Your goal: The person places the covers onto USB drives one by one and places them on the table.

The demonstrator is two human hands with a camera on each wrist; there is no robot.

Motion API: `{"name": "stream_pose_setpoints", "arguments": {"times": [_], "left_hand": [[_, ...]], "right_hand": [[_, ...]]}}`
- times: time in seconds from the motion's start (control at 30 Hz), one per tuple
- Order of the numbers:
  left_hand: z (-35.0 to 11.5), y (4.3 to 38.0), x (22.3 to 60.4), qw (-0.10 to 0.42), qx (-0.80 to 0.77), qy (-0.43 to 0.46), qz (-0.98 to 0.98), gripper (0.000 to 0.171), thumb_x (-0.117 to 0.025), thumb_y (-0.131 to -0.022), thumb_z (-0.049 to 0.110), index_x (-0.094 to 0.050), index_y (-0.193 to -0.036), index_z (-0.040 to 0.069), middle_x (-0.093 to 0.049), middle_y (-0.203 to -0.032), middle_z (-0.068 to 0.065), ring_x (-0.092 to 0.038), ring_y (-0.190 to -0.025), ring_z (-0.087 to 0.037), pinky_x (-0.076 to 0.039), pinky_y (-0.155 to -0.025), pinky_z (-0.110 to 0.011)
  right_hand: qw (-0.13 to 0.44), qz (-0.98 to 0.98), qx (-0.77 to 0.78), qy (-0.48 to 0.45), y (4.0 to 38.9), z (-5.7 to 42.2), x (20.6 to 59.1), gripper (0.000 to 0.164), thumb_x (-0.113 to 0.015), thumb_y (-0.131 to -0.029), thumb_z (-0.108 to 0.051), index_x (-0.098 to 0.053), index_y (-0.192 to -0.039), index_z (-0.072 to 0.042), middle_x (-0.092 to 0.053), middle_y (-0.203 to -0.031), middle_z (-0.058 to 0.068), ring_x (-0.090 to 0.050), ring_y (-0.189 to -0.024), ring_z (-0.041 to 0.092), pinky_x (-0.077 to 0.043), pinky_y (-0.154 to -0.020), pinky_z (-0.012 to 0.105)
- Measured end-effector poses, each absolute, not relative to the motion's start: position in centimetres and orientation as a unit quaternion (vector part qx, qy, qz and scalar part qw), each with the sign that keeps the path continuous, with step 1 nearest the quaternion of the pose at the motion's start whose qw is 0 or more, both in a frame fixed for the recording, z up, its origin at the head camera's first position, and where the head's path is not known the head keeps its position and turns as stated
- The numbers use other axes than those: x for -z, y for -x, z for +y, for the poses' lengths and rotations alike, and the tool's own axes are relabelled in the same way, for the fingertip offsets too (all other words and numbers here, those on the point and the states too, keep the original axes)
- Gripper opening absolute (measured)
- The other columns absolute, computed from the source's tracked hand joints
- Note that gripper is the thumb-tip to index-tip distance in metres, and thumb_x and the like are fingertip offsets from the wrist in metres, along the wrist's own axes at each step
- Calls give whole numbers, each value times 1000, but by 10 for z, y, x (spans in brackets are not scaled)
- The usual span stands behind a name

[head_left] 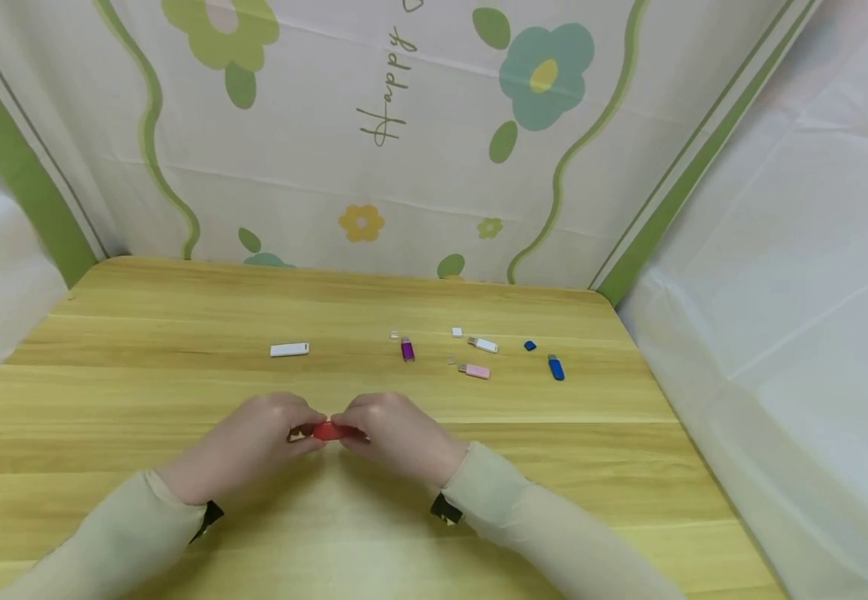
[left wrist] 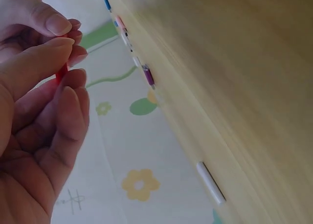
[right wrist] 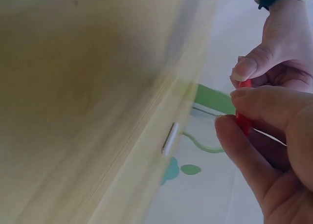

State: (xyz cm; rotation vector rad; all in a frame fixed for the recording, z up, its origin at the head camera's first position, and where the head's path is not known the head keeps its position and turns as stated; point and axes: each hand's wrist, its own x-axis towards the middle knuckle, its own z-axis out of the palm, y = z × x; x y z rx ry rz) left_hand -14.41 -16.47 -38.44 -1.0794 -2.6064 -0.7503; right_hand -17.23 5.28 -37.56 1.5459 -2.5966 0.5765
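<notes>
Both hands meet over the near middle of the table, raised above its top. Between them is a small red USB stick (head_left: pixel 326 431), mostly covered by fingers. My left hand (head_left: pixel 257 433) pinches its left end between thumb and fingers. The right hand (head_left: pixel 396 433) pinches the other end, fingertips close to the left ones. In the left wrist view only a sliver of the red stick (left wrist: pixel 61 73) shows past the fingers. From the right wrist, the red stick (right wrist: pixel 243 122) stands out between both thumbs and fingers. Whether its cap is on cannot be seen.
Beyond the hands lie a white USB stick (head_left: pixel 289 350) on the left, then purple (head_left: pixel 407 350), white (head_left: pixel 485 344), pink (head_left: pixel 475 371) and blue (head_left: pixel 556 367) ones. Loose caps, white (head_left: pixel 456 332) and blue (head_left: pixel 530 345), lie near them. A patterned curtain (head_left: pixel 291 167) hangs behind the table.
</notes>
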Motion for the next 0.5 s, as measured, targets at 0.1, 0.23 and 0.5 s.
{"name": "stream_pose_setpoints", "arguments": {"times": [0.1,0.23,0.5], "left_hand": [[-169,151,384,93,250,347,-899,11,-85,-77,7,-77,-85,10,-65,-75,10,-55,-66,-2,-50,-58,-21],[-177,161,385,62,243,325,-912,10,-84,-79,8,-77,-86,11,-63,-75,13,-55,-67,-4,-49,-59,-22],[-193,184,388,12,257,303,-918,7,-81,-82,8,-76,-86,12,-64,-75,11,-52,-65,-4,-46,-58,-23]], "right_hand": [[4,-856,-181,-484,182,44,378,18,-76,-88,-13,-77,-106,-9,-71,-92,-2,-58,-77,1,-45,-73,6],[-23,-867,-174,-467,194,30,378,17,-76,-89,-14,-78,-105,-10,-67,-91,-3,-55,-77,2,-44,-70,7],[-37,-881,-137,-451,218,5,382,13,-75,-90,-18,-78,-102,-12,-62,-87,-4,-52,-74,6,-42,-66,11]]}}
